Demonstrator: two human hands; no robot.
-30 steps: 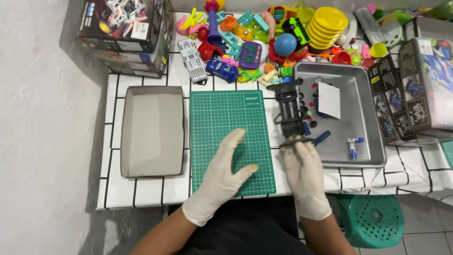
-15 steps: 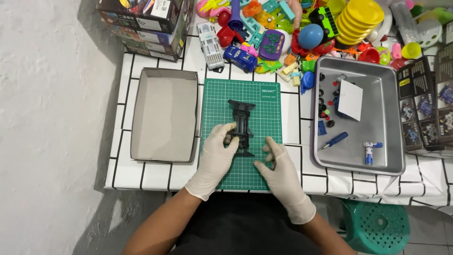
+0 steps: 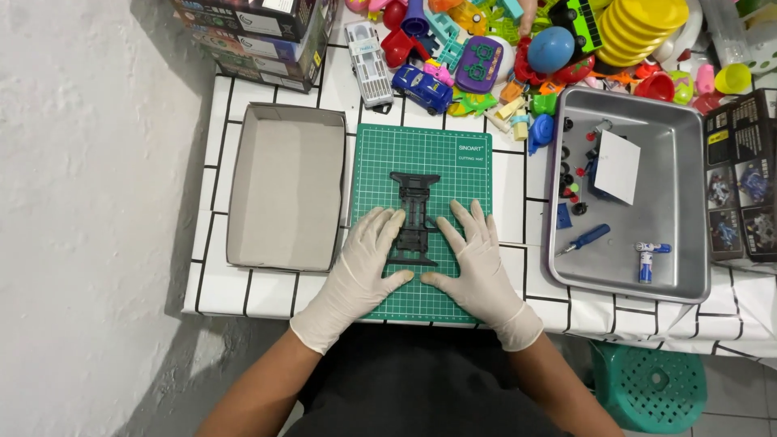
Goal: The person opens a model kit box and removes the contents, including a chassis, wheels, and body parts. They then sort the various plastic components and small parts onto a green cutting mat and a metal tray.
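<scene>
Landmark: green cutting mat (image 3: 380, 158), laid on the white tiled table (image 3: 275, 295).

Left hand (image 3: 360, 263), white-gloved, is laid flat on the mat's near left part, fingers spread and extended; nothing is gripped. Fingertips (image 3: 394, 217) are set against the left edge of the black toy chassis (image 3: 414, 217).

Right hand (image 3: 479, 263), also gloved, is laid flat on the mat's near right part, fingers spread, nothing enclosed; fingertips are touching the chassis's right edge.

Chassis is lying flat at the mat's centre, long axis running away from the person, bracketed between both hands.

Left of the mat, just beside it: grey cardboard tray (image 3: 285, 186).

Right of the mat: metal tray (image 3: 688, 202), with a blue screwdriver (image 3: 584, 239), small tube (image 3: 647, 259), white card (image 3: 617, 167) and small dark parts seen inside.

Beyond the mat's far edge: blue toy car (image 3: 419, 83), white toy bus (image 3: 368, 53), mixed colourful toys. Stacked yellow cups (image 3: 639, 28) are seen farther right.
</scene>
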